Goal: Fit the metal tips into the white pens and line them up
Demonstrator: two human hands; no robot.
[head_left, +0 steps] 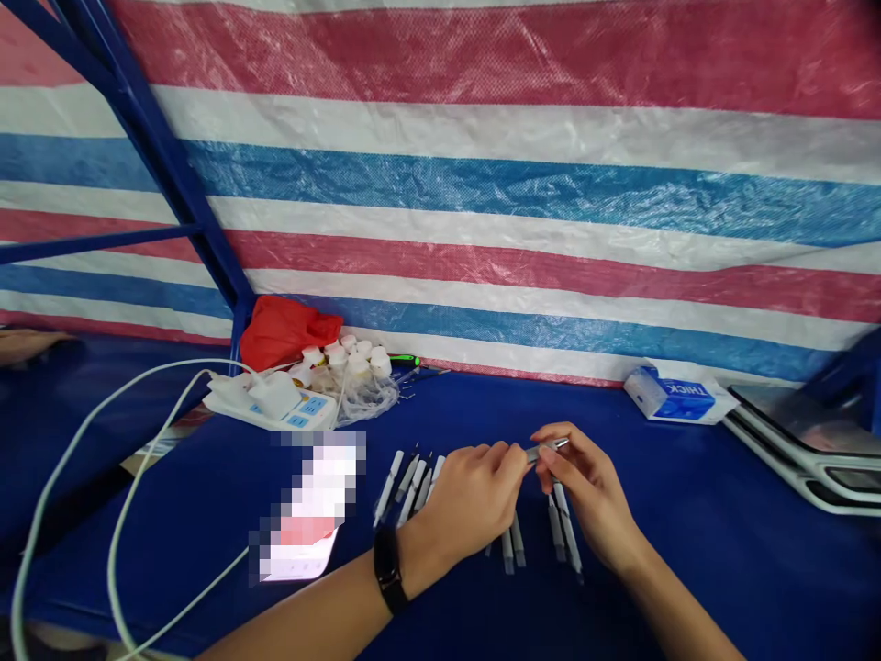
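Note:
A grey pen (545,451) with a silvery tip is held between my two hands above the blue table. My left hand (472,496), wearing a black wristband (390,569), is closed around the pen's rear part and hides it. With thumb and fingers, my right hand (588,487) pinches the pen near its tip. Under and beside the hands lie more pens: a row of white and grey pens (411,487) to the left, grey pens (513,544) below the left hand, and a grey and white pair (564,528) below the right hand.
A lit phone (309,514), partly blurred out, lies left. Behind it are a power strip (303,408) with white cables, a red bag (289,330), white-capped bottles (358,358) and a green-handled tool (405,360). Tissues (681,395) and stacked devices (812,450) stand right.

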